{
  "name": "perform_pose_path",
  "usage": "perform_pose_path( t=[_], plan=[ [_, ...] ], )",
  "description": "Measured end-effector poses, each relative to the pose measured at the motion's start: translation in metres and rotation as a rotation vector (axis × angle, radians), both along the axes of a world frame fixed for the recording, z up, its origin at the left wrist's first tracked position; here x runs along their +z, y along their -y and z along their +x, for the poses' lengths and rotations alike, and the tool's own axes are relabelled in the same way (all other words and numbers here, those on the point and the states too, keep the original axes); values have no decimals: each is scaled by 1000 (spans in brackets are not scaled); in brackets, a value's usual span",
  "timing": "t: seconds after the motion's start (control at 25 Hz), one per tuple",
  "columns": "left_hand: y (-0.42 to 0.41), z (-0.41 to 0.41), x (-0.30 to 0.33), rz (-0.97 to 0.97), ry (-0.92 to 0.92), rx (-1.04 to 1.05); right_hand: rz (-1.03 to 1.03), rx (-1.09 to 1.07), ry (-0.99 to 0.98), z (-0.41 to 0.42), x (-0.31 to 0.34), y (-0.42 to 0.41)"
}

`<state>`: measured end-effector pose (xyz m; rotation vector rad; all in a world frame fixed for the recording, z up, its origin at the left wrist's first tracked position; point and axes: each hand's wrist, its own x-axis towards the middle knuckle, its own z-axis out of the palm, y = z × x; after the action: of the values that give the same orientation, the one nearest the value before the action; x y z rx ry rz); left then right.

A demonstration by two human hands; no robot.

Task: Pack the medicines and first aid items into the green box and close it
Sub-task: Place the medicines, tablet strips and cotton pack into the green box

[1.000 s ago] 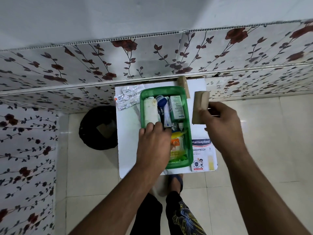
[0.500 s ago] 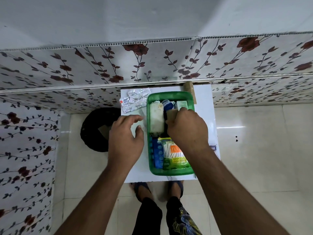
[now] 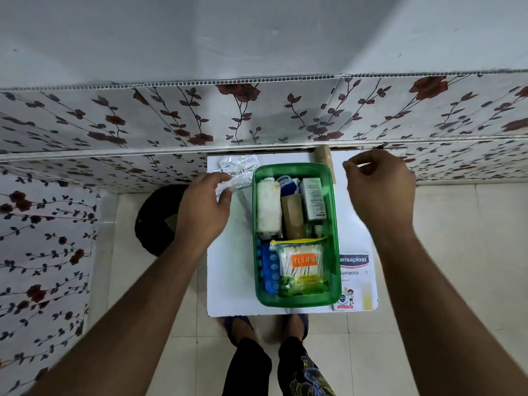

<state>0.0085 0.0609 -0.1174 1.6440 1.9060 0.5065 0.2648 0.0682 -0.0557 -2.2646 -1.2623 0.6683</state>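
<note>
The open green box (image 3: 337,252) stands on a small white table (image 3: 228,281). Inside lie a white bandage roll (image 3: 268,208), a brown roll (image 3: 293,217), a small medicine carton (image 3: 313,198), a blue blister strip (image 3: 269,268) and a pack of cotton buds (image 3: 303,265). Left of the box's far end, my left hand (image 3: 204,208) pinches the near edge of the silver blister strips (image 3: 240,168). My right hand (image 3: 378,190) hovers empty to the right of the box, fingers loosely curled. A Hansaplast carton (image 3: 355,278) lies right of the box. Another brown roll (image 3: 323,158) sits behind the box.
The table stands against a floral wall panel (image 3: 257,118). A black round bin (image 3: 155,221) is on the tiled floor to the left. My feet (image 3: 265,324) show below the table's front edge.
My right hand set a brown roll into the box and drew back to the right, empty. My left hand left the box and moved left onto the silver blister strips.
</note>
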Motion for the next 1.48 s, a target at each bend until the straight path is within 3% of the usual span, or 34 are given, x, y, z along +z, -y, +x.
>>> perform_pose_path(
  t=[0.2, 0.4, 0.56, 0.76, 0.88, 1.08, 1.32, 1.48],
  plan=[
    [-42, 2, -28, -53, -314, -199, -352, 158, 1, 22, -58, -50],
    [-46, 7, -36, -35, -423, -173, -367, 158, -79, 12, -74, -65],
    [-44, -1, -26, -100, -290, -81, -359, 152, -54, 11, -72, -64],
    [-6, -12, 42, -65, 57, 341, -197, -18, -3, 18, -29, -36],
    [10, 13, 83, -125, 277, 308, -101, -88, -60, 18, 8, -9],
    [16, 66, 73, -127, 52, 81, -131, -13, -145, 0, 35, 28],
    [21, 67, 41, -12, -201, -23, -127, 243, 186, -28, 11, 37],
    [27, 54, 36, 35, -321, -98, -168, 340, 264, -33, 4, 35]
  ],
)
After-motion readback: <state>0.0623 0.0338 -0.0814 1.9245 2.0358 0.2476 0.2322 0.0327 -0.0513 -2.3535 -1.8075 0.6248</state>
